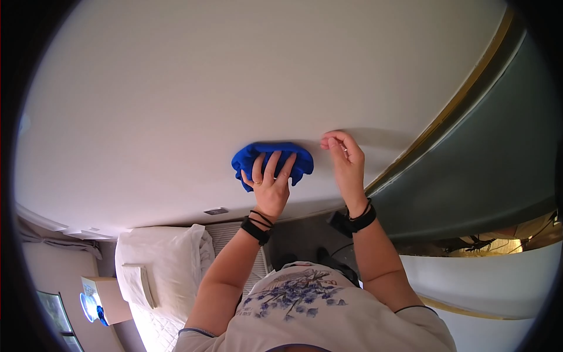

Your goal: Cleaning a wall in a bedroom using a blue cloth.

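Note:
A bunched blue cloth (303, 165) is pressed against the pale wall (246, 79). My left hand (272, 189) lies on it with fingers spread, pinning it there; a ring is on one finger. To the right, my right hand (347, 160) is raised close to the wall, apart from the cloth. Its fingers curl in and the thumb meets them, with nothing visible between. Dark bands (257, 229) circle my left wrist, and a black strap (364, 220) with a dark device is on the right one.
A wall socket or switch plate (216, 211) sits low on the wall. At lower left are a bed's white pillow (158, 255) and a bedside cabinet (115, 299) holding a lit object. On the right, gold-coloured trim (466, 88) borders a dark grey-green panel (475, 145). Dark floor (303, 237) shows below.

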A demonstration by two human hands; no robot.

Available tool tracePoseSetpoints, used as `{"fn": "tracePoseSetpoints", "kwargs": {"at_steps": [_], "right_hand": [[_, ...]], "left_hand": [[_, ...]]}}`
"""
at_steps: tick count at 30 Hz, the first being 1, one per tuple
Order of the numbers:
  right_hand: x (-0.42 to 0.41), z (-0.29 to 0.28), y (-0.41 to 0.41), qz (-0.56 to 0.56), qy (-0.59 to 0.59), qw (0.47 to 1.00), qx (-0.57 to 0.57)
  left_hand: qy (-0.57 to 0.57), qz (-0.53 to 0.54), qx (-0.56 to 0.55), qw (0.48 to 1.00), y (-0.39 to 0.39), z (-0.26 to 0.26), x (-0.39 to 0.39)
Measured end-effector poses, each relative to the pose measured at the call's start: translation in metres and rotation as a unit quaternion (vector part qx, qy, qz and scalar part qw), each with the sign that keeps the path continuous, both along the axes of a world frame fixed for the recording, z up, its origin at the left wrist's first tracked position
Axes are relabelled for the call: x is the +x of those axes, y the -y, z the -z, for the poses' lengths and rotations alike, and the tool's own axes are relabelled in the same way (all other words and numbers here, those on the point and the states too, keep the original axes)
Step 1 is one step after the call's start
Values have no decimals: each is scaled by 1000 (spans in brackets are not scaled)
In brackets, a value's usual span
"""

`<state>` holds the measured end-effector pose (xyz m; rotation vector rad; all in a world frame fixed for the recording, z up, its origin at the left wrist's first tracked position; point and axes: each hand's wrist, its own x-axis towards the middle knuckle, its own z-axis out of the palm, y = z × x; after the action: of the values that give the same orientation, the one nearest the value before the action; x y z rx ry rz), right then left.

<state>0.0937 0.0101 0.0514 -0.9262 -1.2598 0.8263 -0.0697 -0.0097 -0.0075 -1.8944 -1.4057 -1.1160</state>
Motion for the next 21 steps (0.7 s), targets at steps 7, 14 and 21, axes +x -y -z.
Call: {"fn": "tracePoseSetpoints", "kwargs": {"at_steps": [7,14,21], "right_hand": [[55,-2,-7,90,-94,991,-33],[78,7,-14,117,-86,989,-10],[80,15,-14,90,-55,994,-35]], "left_hand": [[-3,44,86,995,-25,-86,51],[-82,11,96,992,-37,-50,59],[-161,14,-21,987,-27,30,58]]}}
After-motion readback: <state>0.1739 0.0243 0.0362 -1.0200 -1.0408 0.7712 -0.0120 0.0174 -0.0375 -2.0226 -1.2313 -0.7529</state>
